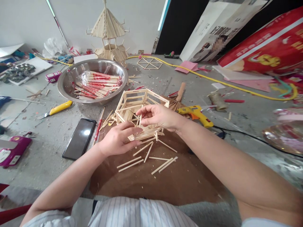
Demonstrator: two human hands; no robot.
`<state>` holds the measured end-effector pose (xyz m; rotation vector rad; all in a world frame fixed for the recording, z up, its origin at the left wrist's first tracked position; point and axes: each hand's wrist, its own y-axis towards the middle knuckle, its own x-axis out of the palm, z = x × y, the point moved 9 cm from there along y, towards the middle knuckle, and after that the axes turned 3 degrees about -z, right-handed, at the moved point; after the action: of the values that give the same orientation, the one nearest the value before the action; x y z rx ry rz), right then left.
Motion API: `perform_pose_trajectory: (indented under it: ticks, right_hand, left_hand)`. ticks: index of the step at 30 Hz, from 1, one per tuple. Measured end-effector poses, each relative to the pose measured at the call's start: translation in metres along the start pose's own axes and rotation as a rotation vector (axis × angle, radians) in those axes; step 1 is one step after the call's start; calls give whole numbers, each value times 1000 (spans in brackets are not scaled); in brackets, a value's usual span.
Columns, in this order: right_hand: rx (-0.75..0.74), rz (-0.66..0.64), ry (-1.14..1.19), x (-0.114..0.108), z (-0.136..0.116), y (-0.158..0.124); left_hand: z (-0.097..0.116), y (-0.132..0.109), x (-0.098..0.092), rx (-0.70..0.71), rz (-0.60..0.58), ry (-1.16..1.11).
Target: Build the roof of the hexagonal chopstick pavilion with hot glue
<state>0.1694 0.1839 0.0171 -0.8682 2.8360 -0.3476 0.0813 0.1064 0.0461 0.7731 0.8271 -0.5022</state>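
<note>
A many-sided model of thin wooden sticks (pixel 134 92) stands on a brown board (pixel 184 176) in front of me. My left hand (pixel 119 137) grips its near edge, thumb below and fingers on top. Above the model's near side, my right hand (pixel 157 118) pinches a short wooden stick (pixel 140 121) held roughly upright between thumb and fingers. Its lower end is close to my left fingertips; whether it touches the model I cannot tell. Several loose sticks (pixel 129 164) lie on the board nearer to me.
A steel bowl (pixel 62 85) of red-wrapped sticks stands behind left, near a finished stick pavilion (pixel 107 26). A phone (pixel 79 138) and yellow utility knife (pixel 59 108) lie left. At right are a yellow glue gun (pixel 195 114), its black cord and a yellow cable (pixel 203 75).
</note>
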Motion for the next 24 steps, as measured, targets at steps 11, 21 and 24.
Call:
perform_pose_trajectory:
  ticks: [11, 21, 24]
  right_hand:
    - [-7, -27, -27, 0, -1, 0]
    - [78, -53, -38, 2, -4, -2]
    - [116, -26, -98, 0, -6, -4]
  left_hand:
    - [0, -1, 0, 0, -6, -5]
    - [-1, 0, -1, 7, -4, -23]
    - [-1, 0, -1, -1, -11, -32]
